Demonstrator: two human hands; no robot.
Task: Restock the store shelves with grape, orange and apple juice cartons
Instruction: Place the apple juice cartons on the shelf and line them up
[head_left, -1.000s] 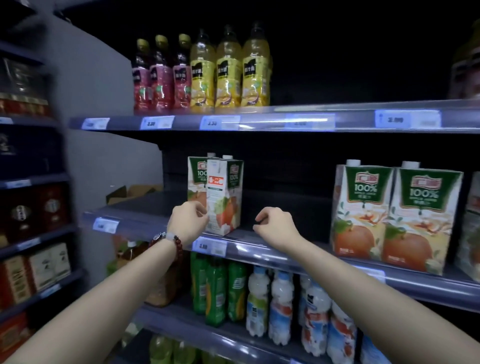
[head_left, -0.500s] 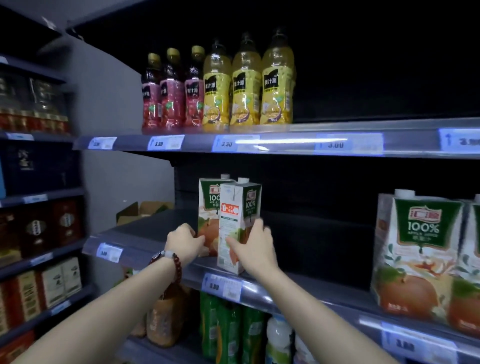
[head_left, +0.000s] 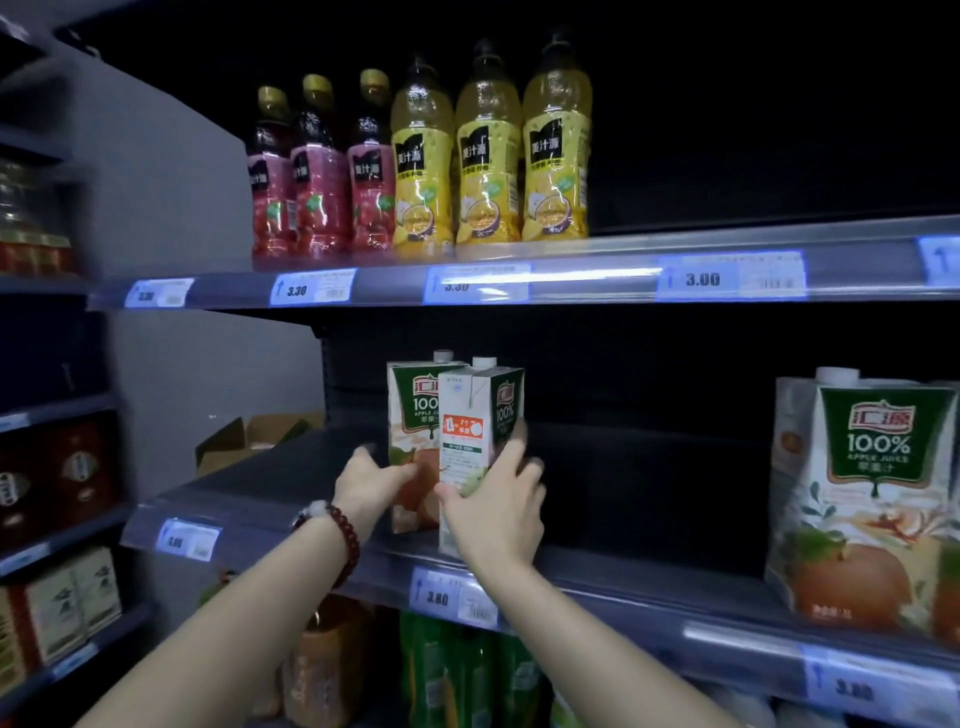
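Note:
Two apple juice cartons stand upright on the middle shelf (head_left: 623, 587). The front carton (head_left: 475, 426) is turned so its white side panel faces me; my right hand (head_left: 501, 499) grips its lower part, fingers wrapped round the right side. Just behind and to the left stands the second carton (head_left: 410, 410), and my left hand (head_left: 371, 480), with a red bead bracelet on the wrist, touches its lower left side with extended fingers. At the far right of the same shelf is a larger-looking apple juice carton (head_left: 862, 493).
The upper shelf (head_left: 597, 283) holds red and yellow juice bottles (head_left: 421, 161). Green and orange bottles (head_left: 467, 670) sit on the shelf below. An open cardboard box (head_left: 249, 436) lies at the back left of the middle shelf. Dark shelving with boxed goods runs along the left.
Both hands rose from the shelf edge to the two cartons; the right hand closed round the front carton, the left came against the rear one. The view moved closer and left.

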